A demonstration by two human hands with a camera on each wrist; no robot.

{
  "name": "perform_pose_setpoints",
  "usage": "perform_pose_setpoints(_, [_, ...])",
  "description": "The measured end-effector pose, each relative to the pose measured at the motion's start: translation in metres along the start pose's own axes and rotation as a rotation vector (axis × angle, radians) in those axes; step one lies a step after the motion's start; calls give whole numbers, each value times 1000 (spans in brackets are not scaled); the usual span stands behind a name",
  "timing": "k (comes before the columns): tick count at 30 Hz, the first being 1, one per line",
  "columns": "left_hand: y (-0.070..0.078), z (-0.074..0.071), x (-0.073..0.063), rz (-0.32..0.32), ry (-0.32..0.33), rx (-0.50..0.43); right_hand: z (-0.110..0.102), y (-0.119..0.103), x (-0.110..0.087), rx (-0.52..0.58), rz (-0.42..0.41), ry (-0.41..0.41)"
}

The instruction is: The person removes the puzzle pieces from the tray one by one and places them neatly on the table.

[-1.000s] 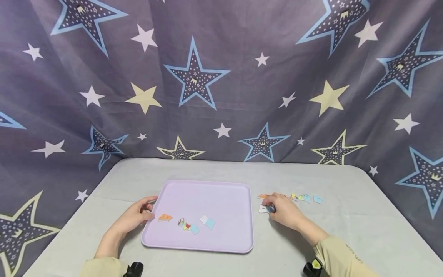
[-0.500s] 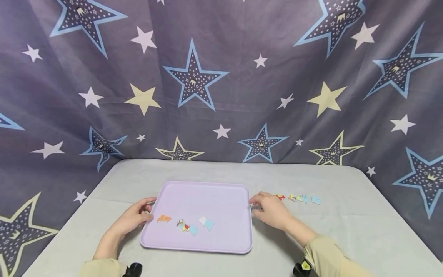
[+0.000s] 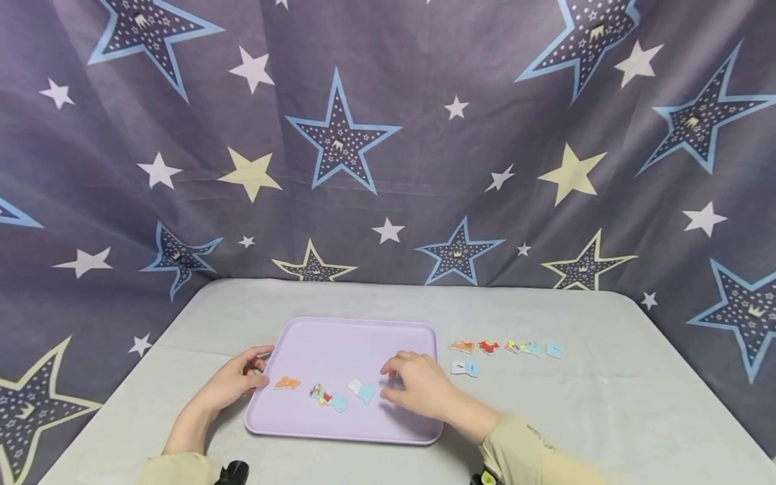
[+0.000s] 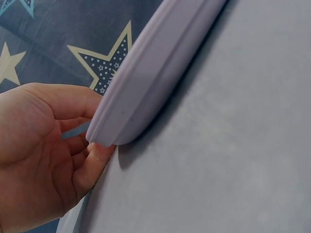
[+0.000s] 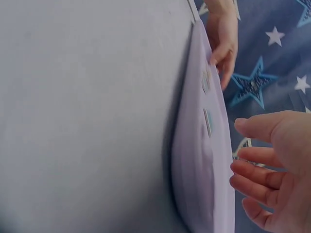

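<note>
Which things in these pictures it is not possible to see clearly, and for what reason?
- Head view: the small pieces on the tray are too tiny for their printed details.
- Head view: the bottom edge cuts off the left sleeve and right sleeve.
- Left wrist view: the tray's side hides its inside and some fingertips of the left hand.

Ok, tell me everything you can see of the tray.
The tray is a lilac rectangle with rounded corners and a low raised rim, smooth and plastic-looking. It lies flat, right way up, on the pale grey table. The left hand holds its left edge. Small puzzle pieces lie on it, around the middle and left. The right hand is over its right part, seemingly not touching it.
</note>
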State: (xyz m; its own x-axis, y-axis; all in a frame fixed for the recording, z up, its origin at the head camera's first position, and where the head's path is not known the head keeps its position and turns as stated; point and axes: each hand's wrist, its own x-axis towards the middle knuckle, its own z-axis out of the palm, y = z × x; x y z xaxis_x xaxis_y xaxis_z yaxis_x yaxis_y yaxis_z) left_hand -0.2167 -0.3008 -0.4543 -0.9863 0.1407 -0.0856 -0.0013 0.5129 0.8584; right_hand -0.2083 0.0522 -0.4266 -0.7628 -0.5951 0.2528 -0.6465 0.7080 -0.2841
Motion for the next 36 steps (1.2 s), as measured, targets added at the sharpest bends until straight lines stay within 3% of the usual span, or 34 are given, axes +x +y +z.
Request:
perform_pose_setpoints(8, [-1, -1, 2, 7, 0, 1, 16, -20, 10, -47, 19, -25])
perform_pose_setpoints(18, [0, -1, 1, -2, 2, 0, 30, -29, 16, -87, 66, -52])
perform_pose_setpoints(36, [1, 0, 0, 12, 0, -13, 33, -27, 18, 94, 73, -12])
